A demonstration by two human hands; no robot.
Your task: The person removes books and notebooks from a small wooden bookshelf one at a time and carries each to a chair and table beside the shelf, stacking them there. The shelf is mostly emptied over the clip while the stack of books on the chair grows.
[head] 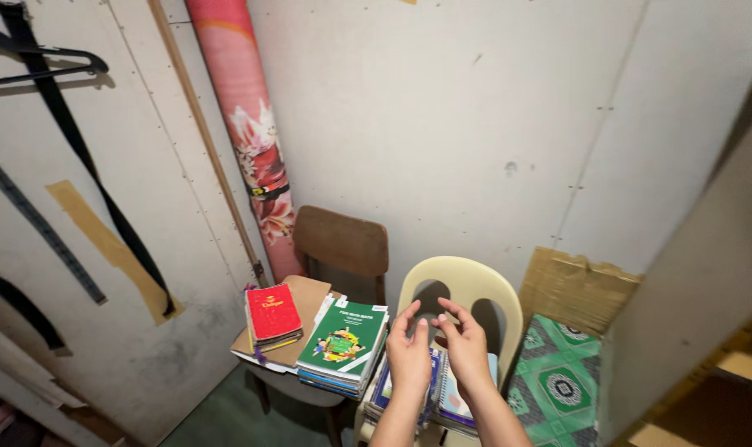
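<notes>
A cream plastic chair (pixel 467 285) carries spiral notebooks (pixel 455 397) on its seat; beside it, a wooden chair (pixel 343 244) holds a green book (pixel 344 338) and red book (pixel 273 313). Above the notebooks hover the left hand (pixel 409 354) and right hand (pixel 467 348), fingers loosely spread, empty, fingertips nearly meeting.

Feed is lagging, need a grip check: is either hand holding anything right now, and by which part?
Nothing is held. The left hand and right hand hover empty, fingers curled, above the spiral notebooks on the cream plastic chair.

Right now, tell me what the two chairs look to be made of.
Cream chair: moulded plastic by its look, one smooth, slightly glossy shell with cut-out openings. Brown chair: likely wood, a flat dark backrest with a dull, worn finish; books cover its seat.
</notes>
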